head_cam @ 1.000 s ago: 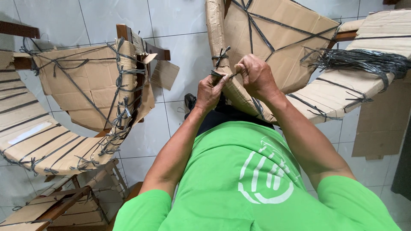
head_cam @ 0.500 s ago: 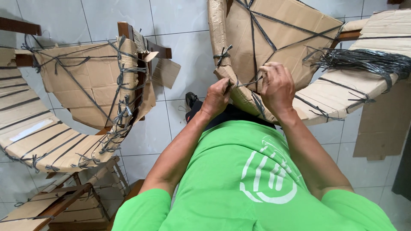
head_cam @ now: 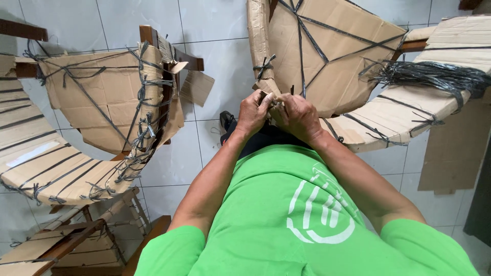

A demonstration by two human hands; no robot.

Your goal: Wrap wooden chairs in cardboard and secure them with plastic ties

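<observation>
A curved piece of furniture wrapped in brown cardboard (head_cam: 337,56) stands in front of me, bound with black plastic strapping. My left hand (head_cam: 254,111) and my right hand (head_cam: 296,116) are pressed together at its near curved edge. Both pinch a black plastic strap (head_cam: 292,91) there, its short ends sticking up between my fingers. Another tied strap knot (head_cam: 264,66) sits just above on the same edge. A loose bundle of black straps (head_cam: 434,74) lies on the cardboard-covered seat at the right.
A second cardboard-wrapped chair (head_cam: 102,102) with many strap knots stands at the left on the white tiled floor (head_cam: 215,51). A wooden frame (head_cam: 71,240) lies at the lower left. A loose cardboard sheet (head_cam: 450,153) rests at the right. My dark shoe (head_cam: 226,120) shows below my hands.
My hands drew apart, pulling the strap taut, then came back together lower on the cardboard edge. The right hand dropped from the panel to meet the left.
</observation>
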